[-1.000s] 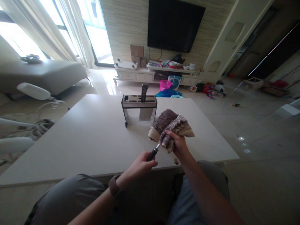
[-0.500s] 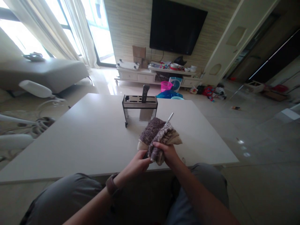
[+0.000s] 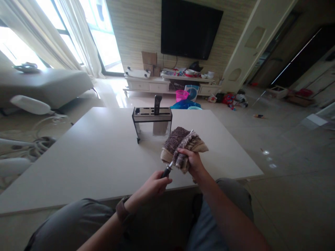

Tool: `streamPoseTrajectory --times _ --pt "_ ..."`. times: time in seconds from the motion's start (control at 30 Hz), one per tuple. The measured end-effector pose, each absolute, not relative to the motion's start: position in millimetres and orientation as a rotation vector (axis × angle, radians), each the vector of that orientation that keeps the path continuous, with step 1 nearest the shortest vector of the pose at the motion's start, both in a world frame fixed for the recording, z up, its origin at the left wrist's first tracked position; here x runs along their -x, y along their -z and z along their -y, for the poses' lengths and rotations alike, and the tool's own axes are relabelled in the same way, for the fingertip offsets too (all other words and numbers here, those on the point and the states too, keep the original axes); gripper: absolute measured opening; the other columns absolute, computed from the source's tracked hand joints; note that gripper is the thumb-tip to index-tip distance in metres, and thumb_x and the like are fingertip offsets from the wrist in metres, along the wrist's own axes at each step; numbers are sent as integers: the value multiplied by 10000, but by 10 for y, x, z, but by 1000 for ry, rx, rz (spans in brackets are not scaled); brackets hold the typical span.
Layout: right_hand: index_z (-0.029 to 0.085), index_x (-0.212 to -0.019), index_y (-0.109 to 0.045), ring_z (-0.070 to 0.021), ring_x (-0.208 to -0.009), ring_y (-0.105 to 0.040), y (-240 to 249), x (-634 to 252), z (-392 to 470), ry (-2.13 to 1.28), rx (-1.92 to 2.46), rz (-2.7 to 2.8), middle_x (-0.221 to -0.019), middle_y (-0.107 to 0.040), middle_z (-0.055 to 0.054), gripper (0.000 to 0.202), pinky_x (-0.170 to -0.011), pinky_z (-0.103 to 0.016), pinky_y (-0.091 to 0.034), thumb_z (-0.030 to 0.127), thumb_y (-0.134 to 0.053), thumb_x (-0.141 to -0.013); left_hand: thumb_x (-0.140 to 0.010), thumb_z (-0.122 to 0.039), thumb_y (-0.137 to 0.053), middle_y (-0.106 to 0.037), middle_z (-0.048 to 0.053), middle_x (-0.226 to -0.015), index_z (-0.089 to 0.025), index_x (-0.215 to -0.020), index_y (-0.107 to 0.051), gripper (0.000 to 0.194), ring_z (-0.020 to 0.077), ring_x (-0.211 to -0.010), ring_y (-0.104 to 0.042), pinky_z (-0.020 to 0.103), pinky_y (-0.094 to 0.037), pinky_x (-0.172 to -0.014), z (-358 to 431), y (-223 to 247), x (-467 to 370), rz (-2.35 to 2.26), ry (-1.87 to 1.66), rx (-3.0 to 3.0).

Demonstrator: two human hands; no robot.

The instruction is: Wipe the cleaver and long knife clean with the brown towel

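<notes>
My left hand [image 3: 159, 183] is closed on the black handle of a thin metal rod tool [image 3: 166, 170], which looks like a sharpening steel. A brown and beige fluffy cloth [image 3: 176, 141] is folded around the rod, and the rod's tip shows at the cloth's far edge. My right hand [image 3: 193, 162] grips the cloth from the right, thumb on top. Beyond the hands, a knife block [image 3: 151, 115] with clear sides stands on the white table [image 3: 104, 153]. One black-handled knife [image 3: 157, 104] is upright in it.
White chairs [image 3: 31, 105] are at the left of the table. Behind it are a pink basket [image 3: 181, 95], a blue bag [image 3: 185, 104] and a low TV cabinet [image 3: 141, 85] with bowls and boxes. My knees are below the near edge.
The cloth and my right hand have moved up and right, away from my left hand. The handle's end and part of the rod now show between them; less of the tip sticks out.
</notes>
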State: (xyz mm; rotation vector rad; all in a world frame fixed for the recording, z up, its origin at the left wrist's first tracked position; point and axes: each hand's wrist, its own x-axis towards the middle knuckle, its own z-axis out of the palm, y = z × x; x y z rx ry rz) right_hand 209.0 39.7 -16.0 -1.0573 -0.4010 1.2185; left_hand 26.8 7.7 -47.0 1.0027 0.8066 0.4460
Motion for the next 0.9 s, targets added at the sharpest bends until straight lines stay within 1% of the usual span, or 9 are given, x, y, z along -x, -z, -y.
streamPoseTrajectory --times 0.07,0.17,0.27,0.4,0.57,0.67,0.73,0.77,0.9 --pt "189 -748 -681 -163 -604 -710 107 -2249 -466 -1176 1017 317 -738 -776 -2 302 -562 -250 -608 127 -866 -516 -759 -447 -702 -371 -111 -463 -225 -720 -449 339 50 -387 -283 203 -196 -391 -76 394 -215 -814 -380 -1043" --pt "189 -738 -664 -137 -528 -667 9 -2494 -532 -1198 958 192 -659 -736 24 211 -499 -239 -585 145 -815 -597 -789 -483 -694 -392 -97 -506 -213 -742 -472 353 59 -431 -314 201 -215 -417 -104 258 -106 -834 -294 -1089" --pt "193 -720 -645 -127 -511 -656 -72 -2661 -546 -1146 935 147 -624 -712 42 182 -489 -233 -580 147 -797 -631 -802 -522 -681 -410 -86 -540 -206 -757 -487 373 68 -460 -328 201 -232 -432 -152 162 2 -865 -288 -1108" --pt "200 -779 -681 -120 -585 -687 -104 -2687 -510 -1034 911 217 -714 -751 46 243 -527 -211 -585 154 -839 -601 -790 -535 -701 -388 -94 -498 -205 -758 -501 387 66 -439 -297 199 -197 -416 -182 139 57 -895 -326 -1140" --pt "200 -809 -723 -155 -668 -719 -7 -2381 -383 -1160 937 297 -837 -796 0 315 -613 -258 -625 231 -897 -548 -756 -479 -720 -354 -115 -461 -219 -748 -464 366 45 -394 -264 185 -167 -395 -183 229 -41 -885 -476 -1043" --pt "190 -826 -747 -206 -745 -750 149 -2067 -255 -1249 1009 381 -884 -808 -40 382 -675 -293 -636 228 -929 -493 -714 -410 -703 -332 -123 -427 -229 -721 -444 316 40 -360 -240 182 -162 -372 -195 326 -102 -850 -556 -983" --pt "177 -854 -761 -238 -768 -758 275 -1875 -170 -1341 1077 507 -911 -811 -61 417 -704 -331 -636 254 -943 -487 -676 -367 -678 -339 -119 -398 -227 -715 -467 256 48 -336 -244 186 -162 -349 -194 393 -123 -846 -569 -976" --pt "174 -841 -764 -242 -778 -759 333 -1800 -136 -1359 1114 558 -896 -810 -63 411 -712 -330 -630 259 -948 -484 -665 -355 -668 -351 -114 -392 -221 -721 -489 230 53 -330 -257 187 -167 -342 -188 422 -130 -857 -574 -980" --pt "192 -804 -767 -226 -808 -757 451 -1681 -78 -1383 1169 579 -887 -809 -43 373 -741 -307 -606 258 -942 -480 -677 -354 -684 -387 -104 -411 -190 -764 -555 226 56 -346 -294 179 -186 -350 -149 499 -161 -908 -569 -1029"
